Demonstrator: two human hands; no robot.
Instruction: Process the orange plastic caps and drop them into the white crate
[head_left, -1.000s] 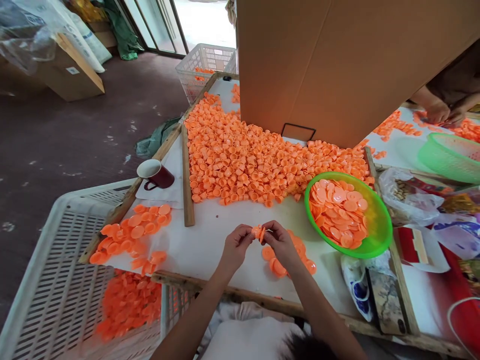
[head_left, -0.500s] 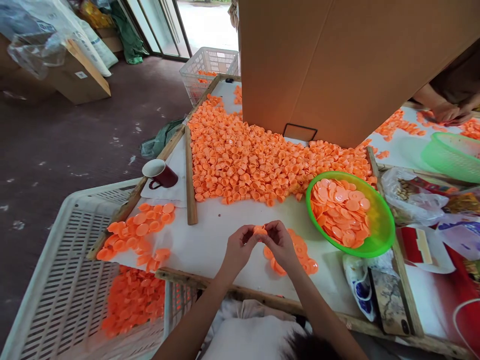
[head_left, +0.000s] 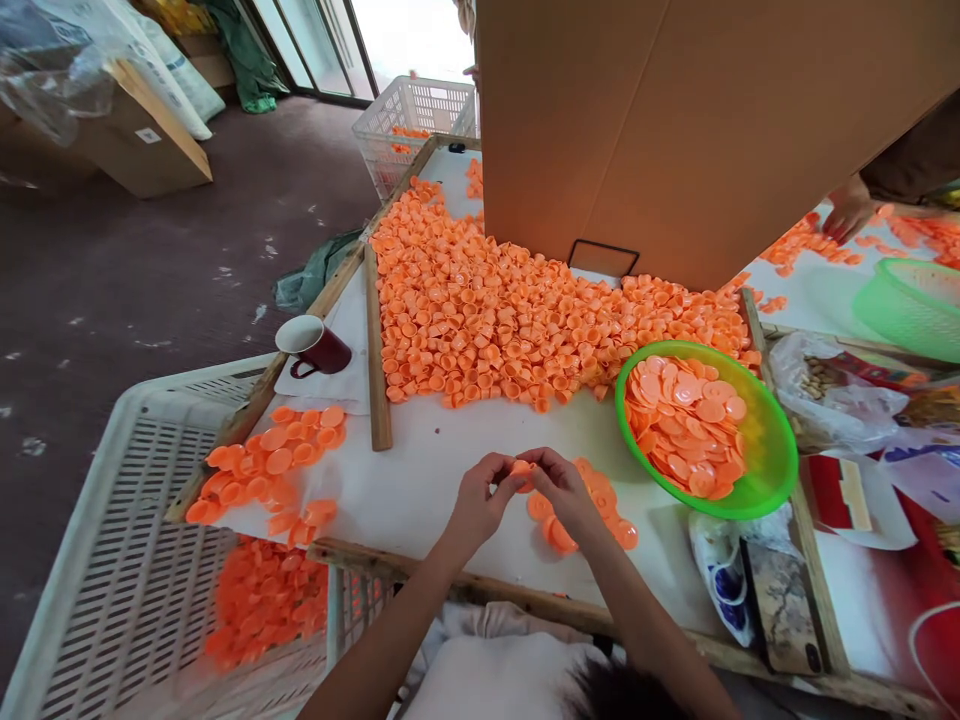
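Above the white tabletop, my left hand and my right hand meet, the fingertips of both pinching a small orange plastic cap. Fingers partly cover the cap. Flat orange discs lie beside and under my right wrist. Beyond my hands spreads a large heap of orange cup-shaped caps. To the right, a green bowl holds many flat orange discs. More orange caps lie at the table's left corner.
A white crate with orange pieces stands below the left edge. A dark red mug sits beside a wooden strip. A large cardboard box rises behind the heap. A phone lies at right; a co-worker's hand is beyond.
My fingers have shifted slightly around the cap, which shows more of its side now. The co-worker's hand has moved left over the orange pieces. My view has turned a little.
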